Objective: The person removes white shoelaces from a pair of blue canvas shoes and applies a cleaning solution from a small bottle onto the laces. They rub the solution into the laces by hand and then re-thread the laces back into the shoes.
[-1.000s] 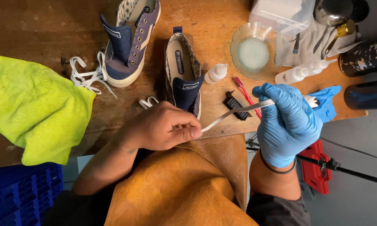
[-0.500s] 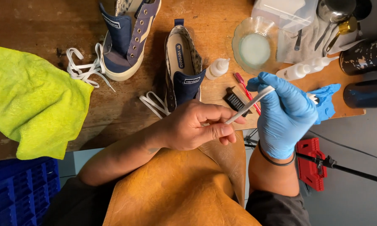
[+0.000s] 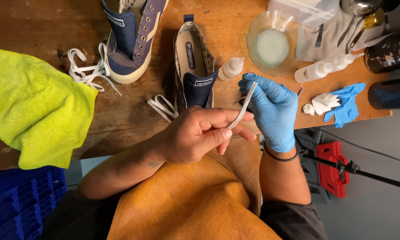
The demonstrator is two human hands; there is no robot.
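Both hands' fingers pinching white lace (image 3: 244,103), brush hidden behind gloved right hand (image 3: 273,111), left hand (image 3: 195,133) bare

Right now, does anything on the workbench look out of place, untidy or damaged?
Only small things. Loose white laces lie tangled beside the left navy shoe, which is unlaced. A spare blue glove lies crumpled at the bench edge. The left hand is bare while the right hand is gloved. No spill shows.

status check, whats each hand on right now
Left hand bare, right hand in blue glove, both pinching one white shoelace between them. Lace held above the table edge. Navy shoe just beyond, nothing in the way.
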